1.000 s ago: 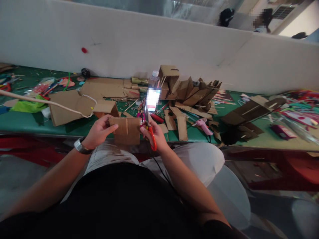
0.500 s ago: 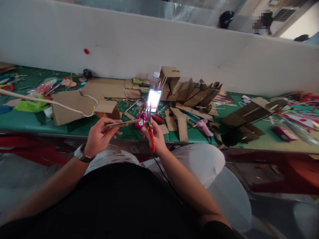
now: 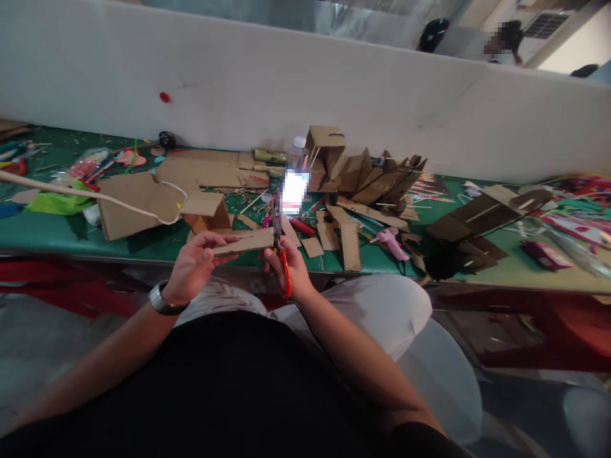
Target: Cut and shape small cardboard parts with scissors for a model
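Okay, one cardboard piece [image 3: 248, 243], held well left of the one pink glue gun [image 3: 391, 243]. Here the left hand [image 3: 193, 266] pinches its left end; the right hand [image 3: 294, 266] grasps one pair of orange-handled scissors [image 3: 277, 236], blades overlapping the right end, can't tell if biting. Step looks like cutting or trimming; next move seems to call for a steady left pinch and squared blades. One capped bottle [image 3: 298, 156], one lit phone [image 3: 293, 192], both left of and beyond the glue gun. Cardboard scraps [image 3: 351, 249] overlap too much to count.
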Demonstrator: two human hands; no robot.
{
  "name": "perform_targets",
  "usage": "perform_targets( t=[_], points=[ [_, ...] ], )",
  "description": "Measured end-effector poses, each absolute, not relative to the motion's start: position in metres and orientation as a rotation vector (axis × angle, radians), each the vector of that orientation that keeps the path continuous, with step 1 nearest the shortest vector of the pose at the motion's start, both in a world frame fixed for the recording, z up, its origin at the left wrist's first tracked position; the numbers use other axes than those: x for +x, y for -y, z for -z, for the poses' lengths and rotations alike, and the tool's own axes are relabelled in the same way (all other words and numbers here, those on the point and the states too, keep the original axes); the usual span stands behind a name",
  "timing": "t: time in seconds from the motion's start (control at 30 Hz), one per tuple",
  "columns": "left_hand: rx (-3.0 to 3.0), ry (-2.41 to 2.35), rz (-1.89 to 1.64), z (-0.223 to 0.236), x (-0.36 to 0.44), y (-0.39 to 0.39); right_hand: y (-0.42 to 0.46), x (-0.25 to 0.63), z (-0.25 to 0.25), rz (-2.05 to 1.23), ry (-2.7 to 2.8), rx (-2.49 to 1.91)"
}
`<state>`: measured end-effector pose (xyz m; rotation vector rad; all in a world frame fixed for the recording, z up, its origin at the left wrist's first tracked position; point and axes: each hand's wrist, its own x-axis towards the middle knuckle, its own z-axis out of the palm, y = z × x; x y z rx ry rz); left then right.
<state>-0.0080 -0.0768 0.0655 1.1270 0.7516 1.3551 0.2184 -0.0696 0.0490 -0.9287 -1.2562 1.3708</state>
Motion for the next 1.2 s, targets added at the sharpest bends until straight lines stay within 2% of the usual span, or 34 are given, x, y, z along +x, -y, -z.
perform_targets(
  t=[0.2,0.4,0.6,0.87,1.2],
  points=[
    [0.592,-0.782,-1.374,-0.045,0.006,0.081,0.072,0.215,-0.048,-1.405,1.229,-0.920],
    [0.395,-0.729,-1.356,-0.041,0.016,0.085,0.077,0.209,-0.048,-1.470,1.256,-0.878],
    [0.517,-0.754,-1.404,-0.044,0.021,0.084,0.084,0.208,-0.043,-1.510,1.315,-0.809],
    [0.893,-0.861,-1.515,-0.032,0.036,0.088,0.094,0.194,-0.023,-1.217,1.217,-0.868],
    [1.125,-1.059,-1.625,-0.032,0.045,0.089,0.088,0.195,-0.040,-1.118,1.075,-0.948]
  ],
)
